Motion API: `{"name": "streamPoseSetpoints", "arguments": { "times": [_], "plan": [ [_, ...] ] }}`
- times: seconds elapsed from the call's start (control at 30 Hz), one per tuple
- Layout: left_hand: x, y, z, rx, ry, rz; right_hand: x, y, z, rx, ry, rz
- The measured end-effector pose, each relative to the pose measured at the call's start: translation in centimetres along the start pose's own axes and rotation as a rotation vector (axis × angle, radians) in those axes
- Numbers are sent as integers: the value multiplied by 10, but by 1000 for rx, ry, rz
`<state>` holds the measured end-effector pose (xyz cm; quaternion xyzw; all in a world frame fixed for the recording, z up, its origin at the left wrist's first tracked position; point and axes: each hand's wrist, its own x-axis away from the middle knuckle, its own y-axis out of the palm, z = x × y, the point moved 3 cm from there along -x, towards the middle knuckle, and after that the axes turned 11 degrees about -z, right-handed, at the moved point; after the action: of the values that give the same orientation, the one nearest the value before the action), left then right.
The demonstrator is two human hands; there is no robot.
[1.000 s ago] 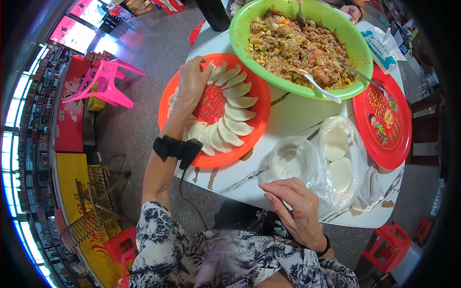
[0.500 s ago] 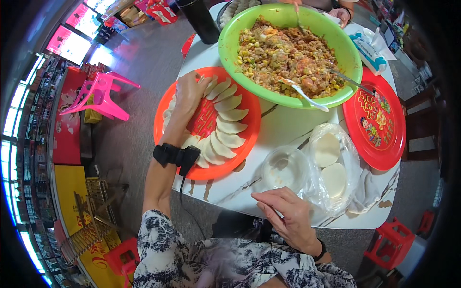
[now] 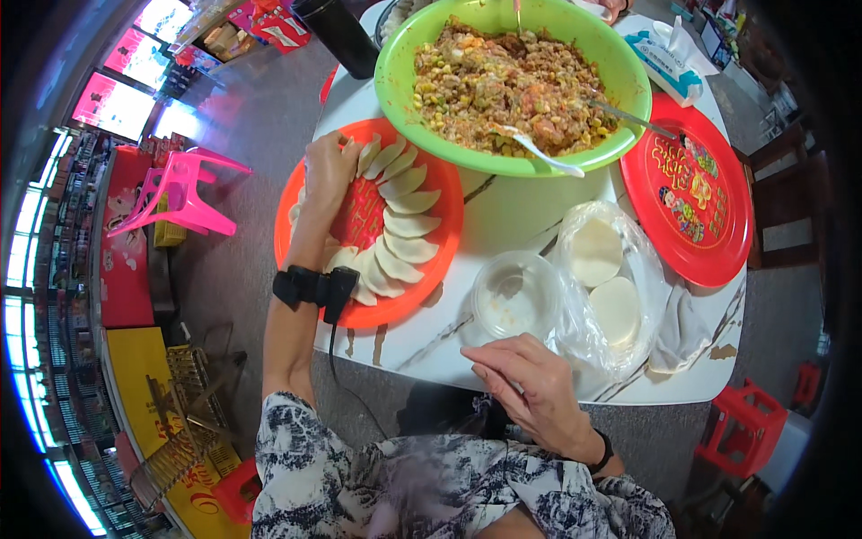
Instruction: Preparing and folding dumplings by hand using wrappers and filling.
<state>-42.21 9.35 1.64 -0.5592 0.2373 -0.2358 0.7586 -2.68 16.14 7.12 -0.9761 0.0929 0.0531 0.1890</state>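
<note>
My left hand (image 3: 330, 175) reaches over the orange-red plate (image 3: 447, 269), its fingers curled down at the far left of a ring of dumplings (image 3: 411, 225). Those fingertips are hidden behind the hand, so whatever they hold cannot be made out. The pale, half-moon dumplings overlap one another around the plate. My right hand (image 3: 530, 386) hovers by the table's near edge with fingers stretched out and nothing visible in it. Just beyond it stands a clear plastic tub (image 3: 514, 301). Beside the tub, round dough wrappers (image 3: 616, 310) lie in a clear plastic bag (image 3: 575, 346).
A big green bowl (image 3: 395, 85) of chopped filling (image 3: 503, 85) stands at the far side, with a white spoon (image 3: 557, 164) in it. A red printed tray (image 3: 696, 193) and a tissue pack (image 3: 669, 67) are at right. A black cylinder (image 3: 337, 36) stands far left; another person's hand (image 3: 614, 7) shows beyond the bowl.
The view has shifted, so the table's things sit slightly higher and further left. Both my hands keep nearly the same places over the table. The other person's hand at the bowl has mostly left the picture.
</note>
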Motion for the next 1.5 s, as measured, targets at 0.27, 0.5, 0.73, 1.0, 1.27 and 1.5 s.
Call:
{"name": "streamPoseSetpoints", "arguments": {
  "times": [0.27, 0.5, 0.73, 1.0, 1.27, 1.5],
  "plan": [
    [26, -21, 15, 430, -107, -95, 11, 3, -6, 23, 6, 37],
    [35, -30, 29, 361, -263, -206, 28, 3, -5, 26, 46, 62],
    [114, -68, 74, 789, 74, -212, 50, -13, 0, 100, 169, 161],
    [260, -32, 144, 1042, 99, -701, 77, -41, 2, 182, 226, 285],
    [297, -14, 190, 1175, 221, -915, 64, -93, 35, 491, 296, 418],
    [304, -12, 196, 1179, 244, -1006, 53, -91, 53, 808, 341, 396]
  ]
}}
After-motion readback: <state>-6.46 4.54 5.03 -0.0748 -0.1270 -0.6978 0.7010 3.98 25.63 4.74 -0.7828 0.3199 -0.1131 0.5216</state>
